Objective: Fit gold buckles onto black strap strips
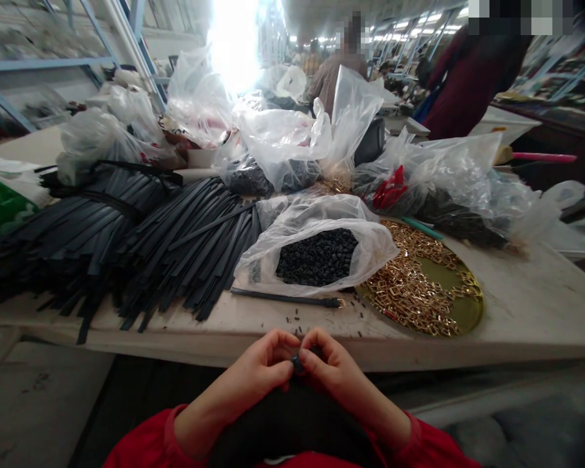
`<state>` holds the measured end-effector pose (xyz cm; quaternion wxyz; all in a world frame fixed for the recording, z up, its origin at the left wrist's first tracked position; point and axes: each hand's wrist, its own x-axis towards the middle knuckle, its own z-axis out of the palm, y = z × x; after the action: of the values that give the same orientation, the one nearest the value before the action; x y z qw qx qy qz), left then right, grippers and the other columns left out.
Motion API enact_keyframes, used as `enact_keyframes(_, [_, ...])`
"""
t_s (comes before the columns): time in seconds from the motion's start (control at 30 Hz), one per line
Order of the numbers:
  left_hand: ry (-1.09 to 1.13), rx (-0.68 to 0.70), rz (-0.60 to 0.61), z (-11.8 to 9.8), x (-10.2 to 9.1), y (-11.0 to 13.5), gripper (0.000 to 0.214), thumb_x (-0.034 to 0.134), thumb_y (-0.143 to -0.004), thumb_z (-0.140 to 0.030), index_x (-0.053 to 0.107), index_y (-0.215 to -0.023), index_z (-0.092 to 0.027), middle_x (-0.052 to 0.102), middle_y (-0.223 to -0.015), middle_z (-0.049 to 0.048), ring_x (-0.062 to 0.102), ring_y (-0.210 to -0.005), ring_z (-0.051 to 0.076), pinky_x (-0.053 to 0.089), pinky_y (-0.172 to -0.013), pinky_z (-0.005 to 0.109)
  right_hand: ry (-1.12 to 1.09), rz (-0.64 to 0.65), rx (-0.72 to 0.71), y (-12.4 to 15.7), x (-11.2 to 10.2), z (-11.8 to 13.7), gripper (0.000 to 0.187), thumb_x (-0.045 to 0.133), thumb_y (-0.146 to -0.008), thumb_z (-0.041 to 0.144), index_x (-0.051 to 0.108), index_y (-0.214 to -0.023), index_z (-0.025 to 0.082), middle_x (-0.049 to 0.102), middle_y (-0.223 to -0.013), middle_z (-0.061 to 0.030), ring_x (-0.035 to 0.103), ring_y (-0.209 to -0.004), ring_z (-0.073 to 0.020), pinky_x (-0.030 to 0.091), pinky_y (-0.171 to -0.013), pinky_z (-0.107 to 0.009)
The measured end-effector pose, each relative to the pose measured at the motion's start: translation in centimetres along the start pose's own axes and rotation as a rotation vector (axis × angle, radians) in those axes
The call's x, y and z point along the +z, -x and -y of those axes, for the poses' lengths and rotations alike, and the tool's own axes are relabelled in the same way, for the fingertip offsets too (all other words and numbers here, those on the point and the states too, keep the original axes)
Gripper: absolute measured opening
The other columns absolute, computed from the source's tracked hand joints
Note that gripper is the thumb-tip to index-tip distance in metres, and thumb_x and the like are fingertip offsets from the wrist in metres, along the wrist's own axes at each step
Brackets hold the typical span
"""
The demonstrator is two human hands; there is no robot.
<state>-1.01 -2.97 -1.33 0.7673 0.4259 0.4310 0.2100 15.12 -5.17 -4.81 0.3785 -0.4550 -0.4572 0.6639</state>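
Note:
Just off the table's front edge, my left hand [268,365] and my right hand [330,361] meet, fingertips pinched on a small dark piece [297,362]. The fingers cover most of it, so its exact kind is hidden. Beyond them on the table lies a thin black strap [283,298] with a gold buckle [341,303] at its right end. Behind this strap is an open clear plastic bag [256,263] full of small black loops [316,257]. To the right, a round gold tray [443,274] carries many gold buckles [409,292].
Bundles of black straps [190,240] cover the table's left side. Filled plastic bags [283,140] line the back. A teal stick [422,227] lies behind the tray. Tiny dark bits [296,318] dot the front edge of the table [526,305]. Two people stand farther off.

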Motion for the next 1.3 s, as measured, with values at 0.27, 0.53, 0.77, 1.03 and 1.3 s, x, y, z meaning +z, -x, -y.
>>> enact_keyframes(0.27, [-0.135,0.011,-0.043,0.2,0.2,0.3,0.020,0.055,-0.071,-0.017,0.051,-0.090,-0.015,0.055,-0.070,-0.0043,0.047,-0.059,0.007,0.035,-0.054,0.018,0.385,-0.018,-0.171,1.3,-0.4,0.8,0.013,0.045,-0.083,0.030,0.050,-0.076,0.020,0.049,-0.069,0.0017,0.045,-0.064,-0.0128,0.035,-0.060,-0.025])
enact_keyframes(0.53, [-0.253,0.034,-0.074,0.7,0.4,0.7,0.021,0.059,-0.071,-0.026,0.053,-0.087,-0.015,0.055,-0.069,-0.0042,0.049,-0.059,0.009,0.038,-0.054,0.020,0.310,0.012,-0.089,2.4,-0.8,0.0,0.011,0.042,-0.085,0.031,0.046,-0.080,0.021,0.044,-0.063,0.0044,0.041,-0.057,-0.0113,0.033,-0.054,-0.024])
enact_keyframes(0.77, [-0.413,0.075,-0.103,0.5,0.9,0.8,0.018,0.053,-0.070,-0.017,0.053,-0.088,-0.014,0.058,-0.071,-0.0022,0.051,-0.060,0.010,0.040,-0.055,0.021,0.604,0.019,-0.194,2.6,-0.4,0.4,0.006,0.045,-0.083,0.023,0.050,-0.082,0.020,0.053,-0.077,-0.0001,0.049,-0.071,-0.0140,0.036,-0.065,-0.026])
enact_keyframes(1.03, [-0.371,0.049,0.062,0.0,-0.3,1.3,0.030,0.048,-0.070,-0.013,0.053,-0.100,-0.013,0.063,-0.086,0.0027,0.056,-0.077,0.014,0.043,-0.066,0.023,0.309,0.132,-0.022,2.6,-1.2,0.2,0.023,0.033,-0.090,0.036,0.045,-0.100,0.020,0.050,-0.068,0.0025,0.048,-0.060,-0.0109,0.038,-0.055,-0.022])
enact_keyframes(1.3, [-0.378,0.000,-0.060,1.4,-0.6,0.2,0.025,0.050,-0.069,-0.013,0.056,-0.093,-0.014,0.064,-0.083,0.0005,0.056,-0.071,0.012,0.040,-0.058,0.020,0.842,0.088,-0.242,2.2,-0.7,0.3,0.014,0.037,-0.085,0.019,0.049,-0.092,0.019,0.060,-0.085,-0.0051,0.055,-0.078,-0.0173,0.040,-0.070,-0.029])
